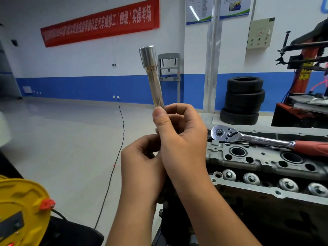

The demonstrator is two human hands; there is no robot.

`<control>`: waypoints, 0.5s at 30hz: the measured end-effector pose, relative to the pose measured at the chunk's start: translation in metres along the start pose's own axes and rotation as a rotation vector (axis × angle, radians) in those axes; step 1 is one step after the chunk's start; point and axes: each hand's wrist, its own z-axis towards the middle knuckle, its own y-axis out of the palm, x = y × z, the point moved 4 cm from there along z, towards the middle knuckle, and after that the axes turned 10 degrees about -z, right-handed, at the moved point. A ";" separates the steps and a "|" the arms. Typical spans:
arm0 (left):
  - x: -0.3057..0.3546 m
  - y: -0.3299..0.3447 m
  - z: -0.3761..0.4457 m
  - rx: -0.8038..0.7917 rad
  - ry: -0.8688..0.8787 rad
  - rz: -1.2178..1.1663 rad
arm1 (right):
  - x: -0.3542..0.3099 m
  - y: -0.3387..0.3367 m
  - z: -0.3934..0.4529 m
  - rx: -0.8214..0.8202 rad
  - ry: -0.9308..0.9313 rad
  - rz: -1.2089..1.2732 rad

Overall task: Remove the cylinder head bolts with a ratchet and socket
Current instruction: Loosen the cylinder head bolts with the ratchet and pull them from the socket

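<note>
Right hand: raised in front of the chest, forearm rising from the lower right; thumb up along the tool, fingers curled round the lower end of the socket extension.
Left hand: just below and touching the right hand, fingers curled inward at the tool's bottom end; what they grip is hidden behind the right hand.
Hands: together, both closed at the base of the same tool.
Socket extension: long chrome shaft, near upright, tilted slightly left, wider socket end on top, clear of the engine.
Ratchet: lies loose on top of the cylinder head, head end to the left, red handle running off to the right; neither hand touches it.
Cylinder head: right of the hands, plug wells and a row of round caps showing.
Background: stacked tyres, red banner on the wall, yellow reel lower left.
</note>
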 end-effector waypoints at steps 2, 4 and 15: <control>0.000 -0.001 0.000 0.026 -0.003 -0.023 | -0.001 0.000 -0.001 0.004 -0.010 -0.008; 0.002 -0.001 -0.003 -0.010 0.000 -0.013 | -0.002 0.000 -0.003 0.017 -0.043 -0.028; 0.001 0.001 -0.003 0.032 0.002 -0.040 | -0.001 0.001 -0.001 -0.002 -0.040 -0.046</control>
